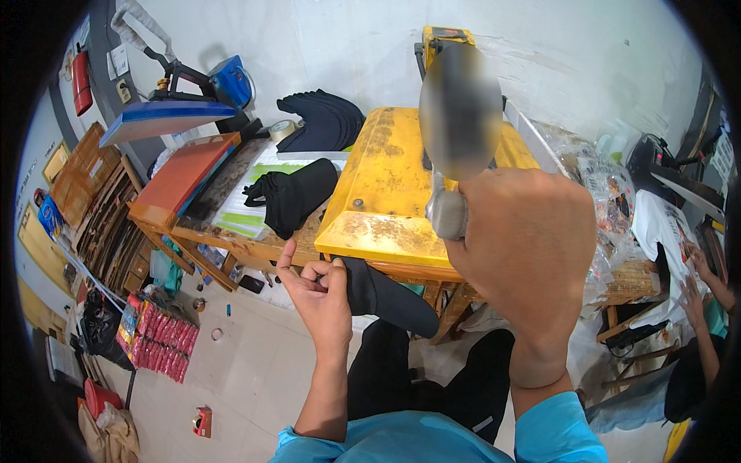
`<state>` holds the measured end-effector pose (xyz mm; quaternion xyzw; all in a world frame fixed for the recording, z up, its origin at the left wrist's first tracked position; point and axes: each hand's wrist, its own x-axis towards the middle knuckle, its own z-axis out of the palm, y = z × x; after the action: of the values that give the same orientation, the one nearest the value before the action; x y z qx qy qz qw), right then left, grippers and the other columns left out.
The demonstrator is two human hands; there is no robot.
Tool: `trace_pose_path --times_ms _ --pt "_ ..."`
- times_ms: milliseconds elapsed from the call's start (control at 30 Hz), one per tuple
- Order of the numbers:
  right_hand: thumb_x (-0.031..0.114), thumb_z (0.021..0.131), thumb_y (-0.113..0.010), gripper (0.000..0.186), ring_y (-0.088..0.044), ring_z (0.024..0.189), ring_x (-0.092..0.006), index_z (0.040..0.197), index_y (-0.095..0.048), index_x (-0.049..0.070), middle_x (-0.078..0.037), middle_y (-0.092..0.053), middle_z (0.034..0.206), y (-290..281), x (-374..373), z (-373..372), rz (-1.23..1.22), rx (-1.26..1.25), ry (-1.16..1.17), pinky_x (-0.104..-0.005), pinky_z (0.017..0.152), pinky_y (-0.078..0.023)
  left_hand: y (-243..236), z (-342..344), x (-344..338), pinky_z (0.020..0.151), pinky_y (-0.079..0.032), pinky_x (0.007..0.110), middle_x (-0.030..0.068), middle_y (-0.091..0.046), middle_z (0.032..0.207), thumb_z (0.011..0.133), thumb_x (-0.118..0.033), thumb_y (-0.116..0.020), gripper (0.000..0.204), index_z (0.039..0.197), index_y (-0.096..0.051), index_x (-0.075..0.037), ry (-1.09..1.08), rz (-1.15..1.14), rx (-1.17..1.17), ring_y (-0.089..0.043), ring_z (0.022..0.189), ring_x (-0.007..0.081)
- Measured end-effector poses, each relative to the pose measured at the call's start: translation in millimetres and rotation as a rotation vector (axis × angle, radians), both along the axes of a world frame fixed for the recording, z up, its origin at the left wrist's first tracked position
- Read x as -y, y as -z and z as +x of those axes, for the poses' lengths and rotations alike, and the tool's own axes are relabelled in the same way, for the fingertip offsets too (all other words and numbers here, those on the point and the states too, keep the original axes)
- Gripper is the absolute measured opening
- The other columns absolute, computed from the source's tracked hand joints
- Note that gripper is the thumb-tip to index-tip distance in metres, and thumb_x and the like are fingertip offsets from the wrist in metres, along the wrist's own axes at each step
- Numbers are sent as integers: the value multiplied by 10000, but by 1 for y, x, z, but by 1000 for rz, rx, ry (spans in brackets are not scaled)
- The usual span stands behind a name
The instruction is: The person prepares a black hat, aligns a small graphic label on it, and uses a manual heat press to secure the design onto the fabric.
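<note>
My right hand [529, 247] is raised in front of the yellow heat press [378, 185], closed round its metal lever handle [446, 214]. A dark, blurred rounded part [461, 116] of the lever rises above that fist. Low at the press's front edge, my left hand [320, 289] pinches one end of a black fabric sleeve [397, 299] between thumb and fingers, with the index finger stretched out. The sleeve hangs to the right, over my lap. Left of the press, a loose bundle of black fabric pieces [297, 193] lies on the wooden table.
A neat stack of dark fabric pieces [320, 119] and a tape roll [282, 130] are behind the bundle. At the left stands a second press with a raised blue plate [166, 119]. Plastic-wrapped goods [606, 201] crowd the right side, near another person's hands [695, 285].
</note>
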<state>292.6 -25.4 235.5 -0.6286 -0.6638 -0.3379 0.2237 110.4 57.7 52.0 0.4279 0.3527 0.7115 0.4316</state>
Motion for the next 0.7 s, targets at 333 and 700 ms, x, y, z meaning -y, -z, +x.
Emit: trace_pose_path --times_ms 333,700 --pt "200 706 -808 158 -697 671 -333 753 -703 93 -105 -698 718 -3 -2 2 -38 -17 5 -458 612 -521 1 1 0 675 -414 163 -3 -628 864 1006 82 -668 742 1622 -268 -30 -27 9 -1 -527 699 6" --pt "191 724 -823 180 -664 640 -313 790 -674 113 -89 -660 697 -3 2 4 -12 12 -22 -459 583 -465 -5 4 1 701 -403 171 -5 -625 860 999 93 -661 752 1623 -258 -21 -42 -12 -30 -518 709 11"
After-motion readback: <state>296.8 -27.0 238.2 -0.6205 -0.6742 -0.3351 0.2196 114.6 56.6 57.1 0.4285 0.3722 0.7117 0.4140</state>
